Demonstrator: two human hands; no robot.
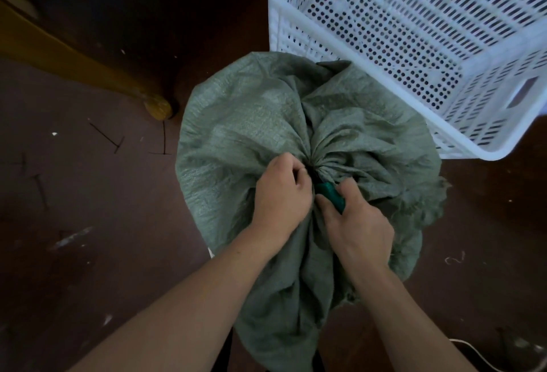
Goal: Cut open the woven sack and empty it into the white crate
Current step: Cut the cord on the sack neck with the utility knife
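One green woven sack (251,123) sits on the floor (88,194) with its neck bunched up tight, and the single white crate (384,44) is just behind it on the right. Both hands are at the sack's neck. The left hand (281,191) has its grip pinched on the gathered cloth, and the right hand (358,223) has its grip clamped round one green-handled tool (331,194), blade hidden.
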